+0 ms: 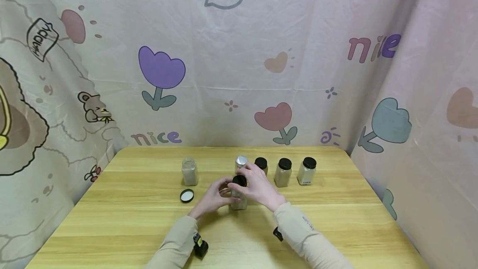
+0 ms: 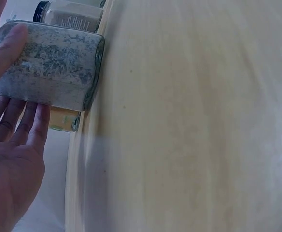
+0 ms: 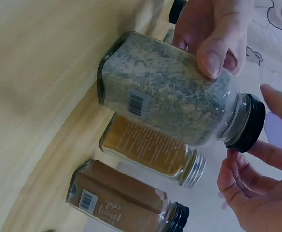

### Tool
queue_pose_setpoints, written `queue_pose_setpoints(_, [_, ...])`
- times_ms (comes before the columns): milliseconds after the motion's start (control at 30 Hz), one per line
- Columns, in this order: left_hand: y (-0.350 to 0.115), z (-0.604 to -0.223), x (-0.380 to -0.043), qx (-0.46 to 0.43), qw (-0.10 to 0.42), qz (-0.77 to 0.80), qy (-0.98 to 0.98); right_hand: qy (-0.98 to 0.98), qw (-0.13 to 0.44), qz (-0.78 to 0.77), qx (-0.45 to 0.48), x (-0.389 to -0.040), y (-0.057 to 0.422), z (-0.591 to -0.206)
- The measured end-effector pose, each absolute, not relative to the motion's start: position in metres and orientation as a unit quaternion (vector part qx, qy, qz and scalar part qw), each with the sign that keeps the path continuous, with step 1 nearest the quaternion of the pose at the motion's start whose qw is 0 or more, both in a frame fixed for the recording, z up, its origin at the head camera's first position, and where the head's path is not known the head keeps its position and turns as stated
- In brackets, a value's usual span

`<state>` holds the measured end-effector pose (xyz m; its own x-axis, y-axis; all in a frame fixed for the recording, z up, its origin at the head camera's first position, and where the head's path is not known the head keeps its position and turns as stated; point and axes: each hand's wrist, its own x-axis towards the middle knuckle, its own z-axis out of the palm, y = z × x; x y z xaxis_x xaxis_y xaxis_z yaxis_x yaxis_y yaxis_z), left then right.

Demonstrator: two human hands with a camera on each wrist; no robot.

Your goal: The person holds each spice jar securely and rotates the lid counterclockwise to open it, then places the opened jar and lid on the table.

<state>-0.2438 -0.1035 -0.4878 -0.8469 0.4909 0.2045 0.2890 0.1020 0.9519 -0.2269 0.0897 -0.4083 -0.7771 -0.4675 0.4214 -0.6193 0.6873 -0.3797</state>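
In front of me is a square glass jar of pale, grey-green flecked contents. A black lid covers its mouth. My left hand grips the jar's body, thumb on one side and fingers on the other, as the left wrist view shows. My right hand is at the top, its curled fingers and thumb around the black lid. Behind it stands a jar with a silver lid, yellow-orange inside, and beside that a brown-filled jar with a black lid.
On the left stands a lidless glass jar of pale contents. A loose black-rimmed lid, white inside facing up, lies in front of it. Two more black-lidded jars, a tan one and a pale one, stand at the right back of the wooden table.
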Motion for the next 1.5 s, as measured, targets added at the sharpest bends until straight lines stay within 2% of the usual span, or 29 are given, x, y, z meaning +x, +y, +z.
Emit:
queue_pose_setpoints(167, [-0.103, -0.487, -0.244, 0.262, 0.087, 0.622, 0.733, -0.906, 0.155, 0.25, 0.304, -0.226, 0.088, -0.406])
queue_pose_setpoints(367, [-0.103, -0.487, -0.243, 0.263, 0.084, 0.622, 0.733, -0.892, 0.099, 0.274, 0.345, -0.226, 0.093, -0.402])
queue_pose_setpoints(467, [-0.104, -0.487, -0.243, 0.258, 0.087, 0.619, 0.736, -0.892, 0.085, 0.293, 0.333, -0.226, 0.094, -0.404])
queue_pose_setpoints(700, [-0.104, -0.487, -0.243, 0.264, 0.082, 0.616, 0.738, -0.903, 0.127, 0.312, 0.267, -0.226, 0.092, -0.408])
queue_pose_setpoints(867, [-0.104, -0.487, -0.243, 0.264, 0.081, 0.621, 0.734, -0.899, 0.144, 0.301, 0.283, -0.228, 0.091, -0.407])
queue_pose_setpoints(1233, [-0.104, -0.485, -0.242, 0.258, 0.081, 0.614, 0.741, -0.884, 0.061, 0.351, 0.302, -0.224, 0.098, -0.401])
queue_pose_setpoints(1500, [-0.103, -0.486, -0.243, 0.261, 0.086, 0.626, 0.729, -0.9, 0.129, 0.318, 0.268, -0.225, 0.094, -0.407])
